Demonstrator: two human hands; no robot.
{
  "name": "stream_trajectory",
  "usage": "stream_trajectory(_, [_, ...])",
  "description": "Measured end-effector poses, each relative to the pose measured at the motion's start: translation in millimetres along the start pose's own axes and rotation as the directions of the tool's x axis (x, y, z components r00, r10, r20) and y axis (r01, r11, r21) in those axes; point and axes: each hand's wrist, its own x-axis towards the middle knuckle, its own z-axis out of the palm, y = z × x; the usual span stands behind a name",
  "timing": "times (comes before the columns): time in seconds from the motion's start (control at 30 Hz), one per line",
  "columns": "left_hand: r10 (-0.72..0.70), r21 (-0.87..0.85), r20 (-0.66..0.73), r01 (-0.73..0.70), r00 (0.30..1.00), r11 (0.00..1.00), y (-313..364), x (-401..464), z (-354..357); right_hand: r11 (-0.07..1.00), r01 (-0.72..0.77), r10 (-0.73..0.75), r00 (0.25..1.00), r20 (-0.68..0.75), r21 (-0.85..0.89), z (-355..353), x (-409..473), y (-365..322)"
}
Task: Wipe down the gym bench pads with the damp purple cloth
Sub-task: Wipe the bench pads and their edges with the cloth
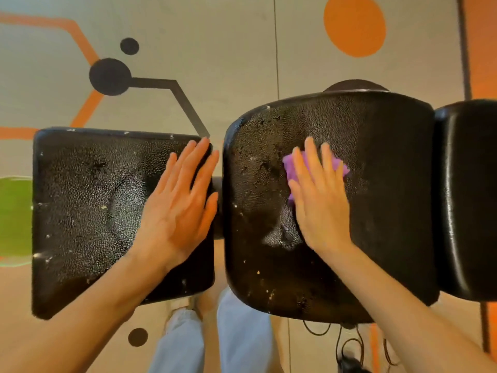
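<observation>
Three worn black bench pads lie side by side below me: a square left pad (86, 211), a wide middle pad (382, 184) and a glossier right pad (468, 197). My right hand (320, 200) lies flat on the middle pad, pressing the crumpled purple cloth (291, 168) against it; cloth shows past the fingers on both sides. Flat and empty, my left hand (180, 203) rests on the right part of the left pad, its fingertips at the pad's far right corner. Both pads look cracked, flecked with white and partly shiny.
A dark bar (218, 184) joins the left and middle pads across a narrow gap. My legs in pale jeans (236, 332) stand below that gap. Black cables (347, 343) lie on the patterned grey and orange floor (215, 49) at lower right.
</observation>
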Motion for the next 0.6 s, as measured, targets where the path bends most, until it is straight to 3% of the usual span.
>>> stream_trajectory(0.07, [-0.025, 0.012, -0.005, 0.025, 1.000, 1.000, -9.8, -6.1, -1.6, 0.956, -0.273, 0.285, 0.951, -0.120, 0.107, -7.1, 51.3, -6.9])
stream_trajectory(0.1, [-0.019, 0.028, 0.001, 0.019, 1.000, 0.999, -12.6, -8.4, -0.8, 0.922, -0.347, 0.372, 0.916, -0.150, 0.169, -8.0, 66.7, -20.9])
stream_trajectory(0.13, [-0.010, 0.044, 0.009, 0.010, 1.000, 0.999, -13.6, -9.9, 0.3, 0.923, -0.328, 0.362, 0.917, -0.166, 0.201, -5.1, 73.3, -38.1])
stream_trajectory(0.2, [-0.003, 0.050, 0.018, 0.003, 1.000, 0.999, -12.5, -9.6, 1.5, 0.990, -0.031, 0.051, 0.988, -0.146, 0.136, 3.0, 67.1, -64.1])
stream_trajectory(0.23, [-0.005, 0.049, 0.020, 0.004, 1.000, 0.999, -12.2, -9.2, 1.2, 0.988, 0.139, -0.131, 0.985, -0.117, 0.066, 4.0, 63.2, -63.6])
stream_trajectory(0.27, [-0.006, 0.049, 0.022, 0.005, 1.000, 0.999, -12.0, -9.1, 0.7, 0.970, 0.242, -0.241, 0.966, -0.096, -0.002, 2.3, 64.6, -51.3])
stream_trajectory(0.3, [-0.009, 0.049, 0.024, 0.008, 1.000, 0.999, -12.1, -9.0, 0.5, 0.971, 0.236, -0.239, 0.967, -0.091, -0.050, -1.2, 68.7, -33.0])
stream_trajectory(0.4, [-0.017, 0.053, 0.021, 0.016, 1.000, 0.998, -12.8, -9.1, 1.8, 0.983, -0.166, 0.176, 0.972, -0.154, 0.076, -10.1, 78.9, 6.1])
stream_trajectory(0.43, [-0.015, 0.055, 0.021, 0.014, 1.000, 0.998, -12.9, -8.7, 2.4, 0.962, -0.249, 0.266, 0.950, -0.163, 0.114, -9.8, 78.6, -1.8])
stream_trajectory(0.47, [-0.015, 0.054, 0.021, 0.014, 1.000, 0.998, -12.9, -8.4, 2.8, 0.962, -0.243, 0.262, 0.947, -0.184, 0.122, -7.6, 78.1, -19.8])
stream_trajectory(0.53, [-0.012, 0.048, 0.024, 0.011, 1.000, 0.999, -12.6, -8.3, 2.9, 0.996, 0.006, 0.011, 0.980, -0.198, 0.086, -1.1, 76.3, -60.9])
stream_trajectory(0.6, [-0.016, 0.045, 0.022, 0.015, 1.000, 0.999, -12.4, -8.5, 2.3, 0.947, 0.316, -0.305, 0.939, -0.157, 0.053, 1.0, 79.4, -73.6])
